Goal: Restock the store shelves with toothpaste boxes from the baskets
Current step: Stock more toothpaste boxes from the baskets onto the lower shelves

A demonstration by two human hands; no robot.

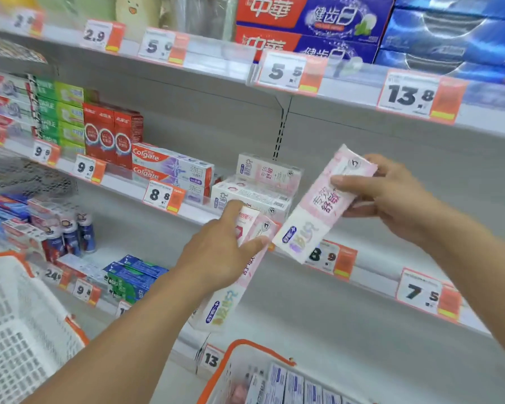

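Both hands were loaded. Left hand (216,255) gripped a pink-and-white toothpaste box (231,290), slanted below the front edge of the middle shelf (370,269); right hand (391,196) pinched a matching second box (318,208), tilted in the air just right of the shelf stack (260,188) of the same brand. The stack already sat uneven near that edge. Likely risk: a box pushed in at an angle could nudge it off. The left hold looked shallow, so that box might slip toward the orange-rimmed basket (242,345) below.
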